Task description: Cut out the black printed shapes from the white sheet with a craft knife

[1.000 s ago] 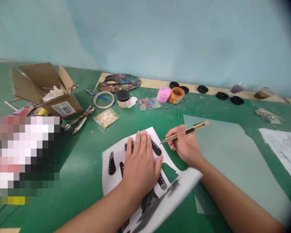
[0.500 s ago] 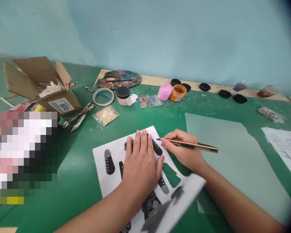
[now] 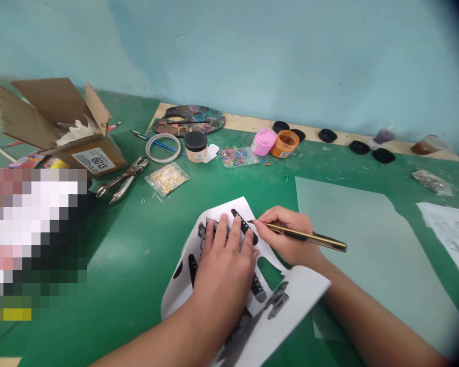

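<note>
A printed paper sheet [image 3: 235, 205] with black-and-white pictures, dark laced shoes among them, lies on the green table in front of me. My left hand [image 3: 225, 267] is open, its fingers spread and pressing on the sheet. Its left side bows up off the table, and the lower right part curls upward. In my right hand [image 3: 290, 234] I grip a gold craft knife [image 3: 315, 238] like a pen. Its dark tip meets the sheet beside the upper printed shoe [image 3: 245, 224]. Green table shows through a cut-out hole [image 3: 270, 272] near my left thumb.
A translucent sheet [image 3: 352, 244] lies under my right forearm. Farther back are a hole punch [image 3: 124, 181], a bag of gold bits [image 3: 166, 178], a tape ring [image 3: 149, 148], a lidded jar [image 3: 195, 148], a pink jar [image 3: 263, 142] and an orange jar [image 3: 285, 145]. An open carton [image 3: 92, 150] stands left.
The sheet's left side has bowed up and inward, and the flap at its lower right curls more. My left fingers have shifted slightly right and down on the sheet. The knife tip stays near the upper shoe.
</note>
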Action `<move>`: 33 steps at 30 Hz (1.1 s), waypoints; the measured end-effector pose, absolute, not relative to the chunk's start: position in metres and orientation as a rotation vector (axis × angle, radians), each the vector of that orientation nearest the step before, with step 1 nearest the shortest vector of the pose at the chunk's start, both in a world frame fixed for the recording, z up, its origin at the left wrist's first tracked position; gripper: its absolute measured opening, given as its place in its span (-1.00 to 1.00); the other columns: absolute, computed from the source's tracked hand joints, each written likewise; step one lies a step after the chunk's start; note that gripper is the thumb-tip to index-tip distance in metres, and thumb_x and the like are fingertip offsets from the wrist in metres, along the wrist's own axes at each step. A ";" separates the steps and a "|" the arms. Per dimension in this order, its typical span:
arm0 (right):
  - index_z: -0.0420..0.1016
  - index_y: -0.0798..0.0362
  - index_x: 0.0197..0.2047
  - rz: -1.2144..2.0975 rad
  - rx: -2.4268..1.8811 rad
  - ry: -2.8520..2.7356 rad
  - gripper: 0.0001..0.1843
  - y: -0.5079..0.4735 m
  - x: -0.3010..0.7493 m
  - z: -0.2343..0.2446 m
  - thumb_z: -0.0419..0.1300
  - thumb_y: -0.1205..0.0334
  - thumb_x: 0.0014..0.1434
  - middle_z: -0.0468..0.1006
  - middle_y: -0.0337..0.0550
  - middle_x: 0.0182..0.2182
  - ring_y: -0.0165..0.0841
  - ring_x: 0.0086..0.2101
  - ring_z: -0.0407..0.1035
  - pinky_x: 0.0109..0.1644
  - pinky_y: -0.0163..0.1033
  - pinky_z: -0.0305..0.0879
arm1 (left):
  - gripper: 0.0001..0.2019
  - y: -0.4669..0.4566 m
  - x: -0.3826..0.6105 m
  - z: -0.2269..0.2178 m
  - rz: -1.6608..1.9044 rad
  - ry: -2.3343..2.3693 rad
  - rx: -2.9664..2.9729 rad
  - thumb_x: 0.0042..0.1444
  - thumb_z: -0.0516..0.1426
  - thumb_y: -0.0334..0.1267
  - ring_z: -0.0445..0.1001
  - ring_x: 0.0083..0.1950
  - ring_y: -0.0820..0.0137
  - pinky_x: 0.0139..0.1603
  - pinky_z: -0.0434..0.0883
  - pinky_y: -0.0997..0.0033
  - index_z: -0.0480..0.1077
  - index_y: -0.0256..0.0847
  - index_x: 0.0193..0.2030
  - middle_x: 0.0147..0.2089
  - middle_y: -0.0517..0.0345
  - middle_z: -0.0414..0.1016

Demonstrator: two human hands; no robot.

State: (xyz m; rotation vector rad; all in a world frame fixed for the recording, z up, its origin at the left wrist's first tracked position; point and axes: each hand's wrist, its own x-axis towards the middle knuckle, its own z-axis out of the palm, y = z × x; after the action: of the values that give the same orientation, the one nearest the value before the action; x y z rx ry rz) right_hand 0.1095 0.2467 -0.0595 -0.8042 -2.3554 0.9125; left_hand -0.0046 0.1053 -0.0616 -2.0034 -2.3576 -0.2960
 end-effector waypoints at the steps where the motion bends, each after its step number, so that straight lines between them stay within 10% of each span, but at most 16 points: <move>1: 0.47 0.00 -0.43 0.906 -0.792 -2.354 -0.85 0.246 0.109 -0.059 0.26 0.22 0.18 0.60 -0.22 -0.46 -0.39 -0.45 0.45 -0.35 -0.28 0.30 | -0.62 0.105 -0.001 -0.059 -0.301 -2.367 -1.996 0.35 0.03 -0.21 0.21 0.39 -0.11 0.35 0.23 -0.21 0.43 -0.21 0.23 0.32 -0.12 0.35; 33: 0.48 -0.01 -0.42 0.971 -0.677 -2.410 -0.84 0.242 0.109 -0.053 0.23 0.32 0.21 0.55 -0.27 -0.46 -0.40 -0.43 0.42 -0.33 -0.28 0.30 | -0.59 0.103 0.002 -0.063 -0.295 -2.387 -2.022 0.32 0.07 -0.23 0.15 0.42 -0.16 0.36 0.18 -0.27 0.38 -0.16 0.28 0.37 -0.13 0.28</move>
State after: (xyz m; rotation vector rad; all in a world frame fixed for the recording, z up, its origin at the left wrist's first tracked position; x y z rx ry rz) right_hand 0.1093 0.2424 -0.0530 -0.6774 -2.4105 0.9707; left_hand 0.0023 0.1035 -0.0628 -2.0219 -2.3869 -0.2951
